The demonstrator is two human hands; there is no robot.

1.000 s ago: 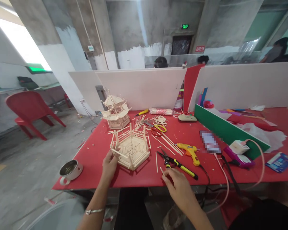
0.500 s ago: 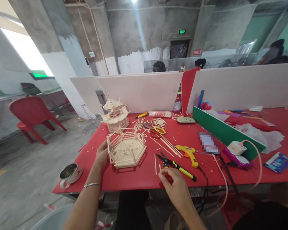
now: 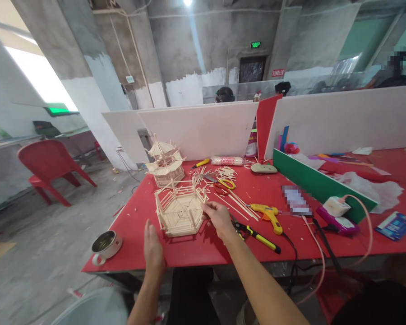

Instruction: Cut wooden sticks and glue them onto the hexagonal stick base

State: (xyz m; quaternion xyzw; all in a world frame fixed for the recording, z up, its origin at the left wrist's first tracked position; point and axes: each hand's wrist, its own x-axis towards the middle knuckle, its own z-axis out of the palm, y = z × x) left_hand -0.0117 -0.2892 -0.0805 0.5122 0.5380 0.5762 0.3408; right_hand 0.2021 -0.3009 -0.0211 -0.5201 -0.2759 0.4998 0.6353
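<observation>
A hexagonal model of thin wooden sticks (image 3: 181,214) rests on the red table, with posts and railings around its rim. At its right edge my right hand (image 3: 219,219) has its thumb and fingers closed on the rim; whether a loose stick is also between them is hidden. My left hand (image 3: 154,246) is open beside the model's front left, fingers stretched and apart from it. Behind the model stands a stick pavilion with tiered roofs (image 3: 165,164). Cutting pliers with black-and-yellow handles (image 3: 262,239) lie right of my right hand, partly covered by it.
A yellow glue gun (image 3: 269,214), red-and-yellow scissors (image 3: 225,186) and loose sticks (image 3: 238,205) lie on the table (image 3: 196,255). A mug (image 3: 106,246) stands near the left edge. Cables run from a purple power strip (image 3: 340,223) at the right, before a green board (image 3: 325,185).
My left hand has let go of the model and moved down and right, opening. My right hand, which held a short stick near the pliers, has moved up and left to the model's right edge.
</observation>
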